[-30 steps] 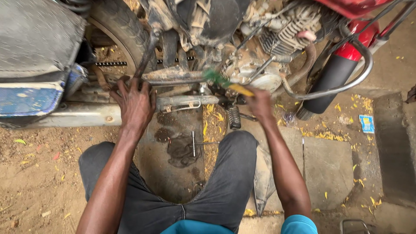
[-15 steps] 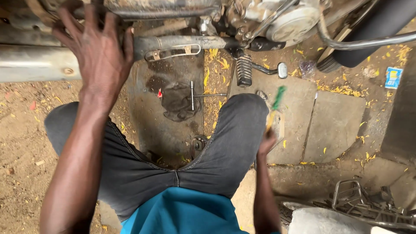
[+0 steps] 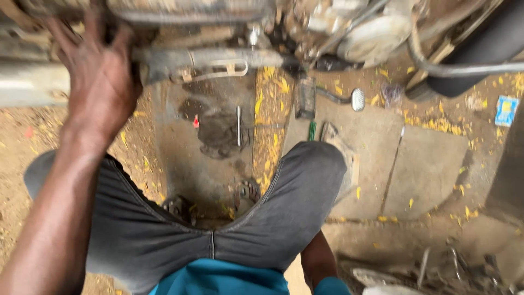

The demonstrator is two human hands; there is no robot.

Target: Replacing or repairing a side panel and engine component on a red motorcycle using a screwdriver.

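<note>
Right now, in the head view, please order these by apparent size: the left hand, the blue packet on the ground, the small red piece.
1. left hand, though its nearness to the camera enlarges it
2. blue packet
3. small red piece

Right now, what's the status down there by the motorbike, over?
Left hand spread flat against the motorbike frame. Right hand hidden behind the knee. Green-handled tool on the ground by that knee. Nothing blocking.
</note>
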